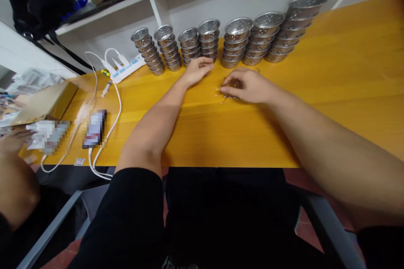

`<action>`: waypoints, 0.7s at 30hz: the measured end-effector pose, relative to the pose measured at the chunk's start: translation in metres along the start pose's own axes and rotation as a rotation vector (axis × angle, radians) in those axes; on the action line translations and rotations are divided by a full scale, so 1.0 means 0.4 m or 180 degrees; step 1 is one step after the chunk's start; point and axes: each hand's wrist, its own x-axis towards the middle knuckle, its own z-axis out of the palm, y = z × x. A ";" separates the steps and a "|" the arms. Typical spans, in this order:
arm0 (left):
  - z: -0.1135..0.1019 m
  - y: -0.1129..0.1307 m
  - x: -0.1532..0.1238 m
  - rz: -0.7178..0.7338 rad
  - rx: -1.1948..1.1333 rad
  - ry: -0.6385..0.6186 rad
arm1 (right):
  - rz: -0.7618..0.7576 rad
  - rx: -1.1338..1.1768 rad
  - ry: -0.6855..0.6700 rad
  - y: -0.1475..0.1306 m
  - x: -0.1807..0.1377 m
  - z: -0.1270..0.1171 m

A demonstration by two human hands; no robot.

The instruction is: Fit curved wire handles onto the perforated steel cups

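Observation:
My left hand (196,70) lies on the yellow table (221,130) just in front of the stacked perforated metal cups (208,40), its fingers loosely curled and nothing seen in them. My right hand (244,86) rests a little to the right, fingers bent down and pinched over a small thin metal wire piece (224,97) lying on the table. What exactly the fingers grip is partly hidden by the hand.
Several stacks of metal cups line the back of the table, up to a tall stack (292,29) at right. A white power strip (124,69), cables and a phone (94,128) lie at left. Another person's hand (14,143) is at the far left.

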 end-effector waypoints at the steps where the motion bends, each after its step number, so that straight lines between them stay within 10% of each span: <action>1: -0.002 -0.006 0.002 0.0030 0.0044 0.0039 | 0.0022 -0.0047 0.0171 0.014 0.005 0.001; 5: -0.005 -0.038 0.013 0.0165 0.0137 0.0216 | 0.0102 -0.0158 0.0666 0.078 0.034 0.008; 14: 0.008 -0.064 -0.004 0.0543 0.0529 0.0200 | 0.0318 -0.0309 0.0283 0.089 0.067 0.018; 21: 0.010 -0.084 -0.004 0.0724 0.0567 0.0333 | 0.1554 -0.0875 0.0893 0.068 0.044 -0.051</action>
